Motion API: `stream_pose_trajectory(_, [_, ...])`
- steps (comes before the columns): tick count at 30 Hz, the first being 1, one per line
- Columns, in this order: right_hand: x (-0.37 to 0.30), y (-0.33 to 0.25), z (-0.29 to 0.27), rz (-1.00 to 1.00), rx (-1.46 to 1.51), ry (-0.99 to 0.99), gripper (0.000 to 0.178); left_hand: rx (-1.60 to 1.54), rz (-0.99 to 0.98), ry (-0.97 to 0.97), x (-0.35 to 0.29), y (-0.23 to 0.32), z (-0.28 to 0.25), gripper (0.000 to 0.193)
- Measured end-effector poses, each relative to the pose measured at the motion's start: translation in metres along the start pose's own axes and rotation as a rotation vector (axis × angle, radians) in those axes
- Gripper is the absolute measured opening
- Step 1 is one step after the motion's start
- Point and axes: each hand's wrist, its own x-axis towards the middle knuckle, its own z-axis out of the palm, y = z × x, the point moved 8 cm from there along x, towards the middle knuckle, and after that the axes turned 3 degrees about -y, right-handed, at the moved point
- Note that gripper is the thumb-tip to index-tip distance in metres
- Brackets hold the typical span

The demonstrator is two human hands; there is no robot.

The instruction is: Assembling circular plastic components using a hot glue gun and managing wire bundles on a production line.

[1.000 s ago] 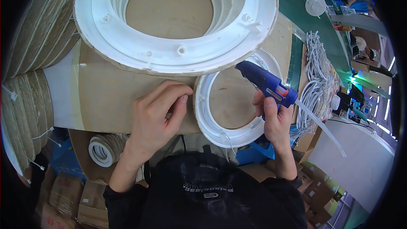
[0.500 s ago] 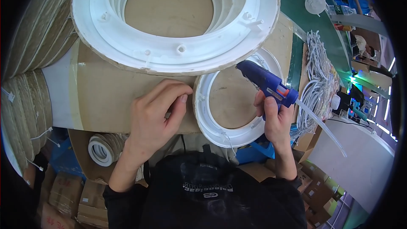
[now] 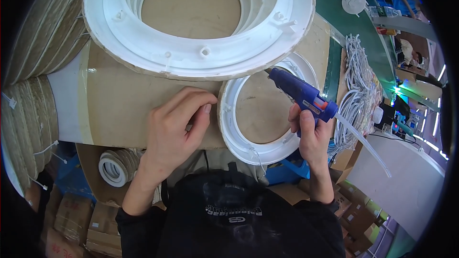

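My right hand (image 3: 313, 136) is wrapped round the handle of a blue hot glue gun (image 3: 295, 88). From its back sticks out a long translucent glue stick (image 3: 361, 142). The nozzle points up and left, over the far side of a flat white ring (image 3: 231, 134) with thin wires on it. My left hand (image 3: 179, 126) is curled at that ring's left rim, the index fingertip at or touching the edge. Its lower fingers are hidden, so whatever they hold cannot be made out. A larger white ring-shaped frame (image 3: 186, 59) stands just beyond both hands, overlapping the small ring's far edge in view.
Ribbed beige lantern-like pieces (image 3: 31, 119) stand at the left. A bundle of white wires (image 3: 356, 86) lies at the right of the cardboard-covered table (image 3: 129, 95). Smaller ribbed rings (image 3: 114, 168) sit in a box below the near edge, with cartons (image 3: 103, 229) on the floor.
The large ring frame and the table sit very slightly higher in the picture. The glue gun has shifted a touch, its nozzle now clearer at the large frame's edge. My left hand stays put.
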Motion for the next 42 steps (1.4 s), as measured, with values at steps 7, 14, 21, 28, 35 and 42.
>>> stream_pose_trajectory(7, [-0.002,0.000,0.001,0.013,-0.011,0.006,0.029,-0.001,0.003,0.003,-0.002,-0.001,0.001,0.013])
stream_pose_trajectory(14, [-0.007,0.005,-0.001,0.050,0.031,-0.014,0.035,-0.011,0.002,0.015,-0.002,0.000,0.000,0.012])
stream_pose_trajectory(21, [-0.024,-0.006,0.004,-0.003,0.248,-0.089,0.053,0.001,-0.004,0.016,-0.002,-0.001,0.000,0.012])
stream_pose_trajectory(28, [-0.049,-0.004,0.022,0.167,0.394,-0.236,0.044,0.008,0.000,0.004,-0.001,0.001,0.001,0.013])
stream_pose_trajectory(35, [-0.043,-0.001,0.035,0.191,0.336,-0.238,0.025,0.002,-0.015,0.000,-0.002,-0.001,0.002,0.012])
stream_pose_trajectory(42, [-0.040,-0.003,0.038,0.144,0.268,-0.250,0.019,-0.013,-0.031,0.003,-0.003,0.000,0.001,0.012])
